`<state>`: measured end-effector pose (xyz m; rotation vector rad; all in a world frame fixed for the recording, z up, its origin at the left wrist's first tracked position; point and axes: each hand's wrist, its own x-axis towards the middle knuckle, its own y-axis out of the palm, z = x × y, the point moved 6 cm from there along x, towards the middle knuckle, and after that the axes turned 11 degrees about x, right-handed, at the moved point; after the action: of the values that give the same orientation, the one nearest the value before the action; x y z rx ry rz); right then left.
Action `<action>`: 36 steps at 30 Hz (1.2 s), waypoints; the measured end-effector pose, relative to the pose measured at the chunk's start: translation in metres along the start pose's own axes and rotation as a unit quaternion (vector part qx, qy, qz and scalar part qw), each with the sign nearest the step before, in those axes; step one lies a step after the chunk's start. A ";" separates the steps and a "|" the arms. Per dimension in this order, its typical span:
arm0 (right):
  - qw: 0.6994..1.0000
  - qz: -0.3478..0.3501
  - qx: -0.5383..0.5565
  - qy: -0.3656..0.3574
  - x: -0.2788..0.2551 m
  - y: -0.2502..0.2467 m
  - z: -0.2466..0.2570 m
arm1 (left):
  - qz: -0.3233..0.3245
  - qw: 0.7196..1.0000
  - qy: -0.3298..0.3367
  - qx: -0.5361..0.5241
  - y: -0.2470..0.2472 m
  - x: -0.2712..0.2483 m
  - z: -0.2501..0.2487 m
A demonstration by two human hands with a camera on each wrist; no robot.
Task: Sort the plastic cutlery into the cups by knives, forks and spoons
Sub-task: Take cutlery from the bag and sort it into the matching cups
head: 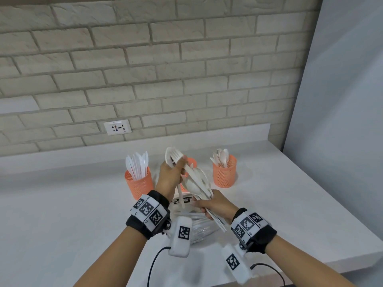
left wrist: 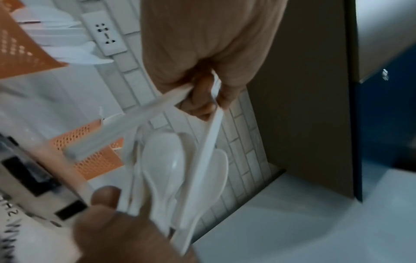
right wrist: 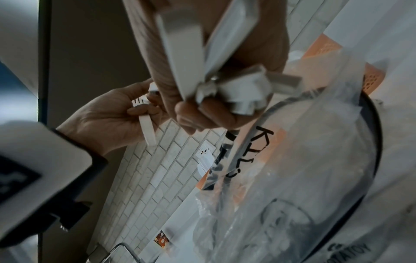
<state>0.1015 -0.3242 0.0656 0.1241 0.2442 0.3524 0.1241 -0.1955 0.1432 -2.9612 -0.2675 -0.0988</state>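
Nearest the camera, a crumpled clear plastic bag with black print (head: 202,228) is lying on the white countertop (head: 62,204) between the two forearms, under the hands. Just above it, a fanned bundle of white plastic cutlery (head: 200,183) is being gripped by its handles in the right hand (head: 215,206), fingers curled round the stems; spoon bowls are showing at the bundle's upper end, and the left wrist view (left wrist: 166,160) is showing at least two spoons stacked there. The other types in the bundle cannot be told. A white plastic fork (head: 176,157) is being held in the left hand (head: 171,177), fingers closed round it near the tines, tines up; a second white stem is also being pinched in that hand, type unclear. The stems held by the left hand are crossing the bundle. Behind the hands, three orange perforated plastic cups are standing in a row on the countertop: the left cup (head: 138,184) is being filled with white knives, the middle cup (head: 191,162) is mostly hidden by the left hand, contents not readable, the right cup (head: 224,172) is holding white spoons. Farther back, a white wall socket (head: 117,127) is set in the pale brick wall (head: 186,69).
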 end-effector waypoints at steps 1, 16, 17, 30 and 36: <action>1.000 0.003 -0.002 0.002 0.000 -0.001 -0.001 | -0.014 0.999 -0.004 -0.034 -0.004 0.003 -0.001; 1.000 0.005 0.000 -0.005 0.005 -0.007 -0.008 | -0.027 0.998 -0.056 -0.014 -0.021 0.012 0.012; 1.000 0.004 0.002 -0.004 0.006 -0.007 -0.009 | -0.013 0.998 -0.043 0.047 -0.017 0.011 0.013; 1.000 0.011 -0.019 -0.004 0.001 -0.013 -0.015 | 0.087 0.957 0.050 0.271 0.000 0.009 0.012; 0.999 0.018 -0.036 -0.013 0.000 -0.013 -0.012 | 0.032 0.915 0.143 0.376 0.001 0.010 0.003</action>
<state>0.1030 -0.3353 0.0523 0.0627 0.2040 0.3940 0.1345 -0.1937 0.1412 -2.1500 -0.1258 -0.3343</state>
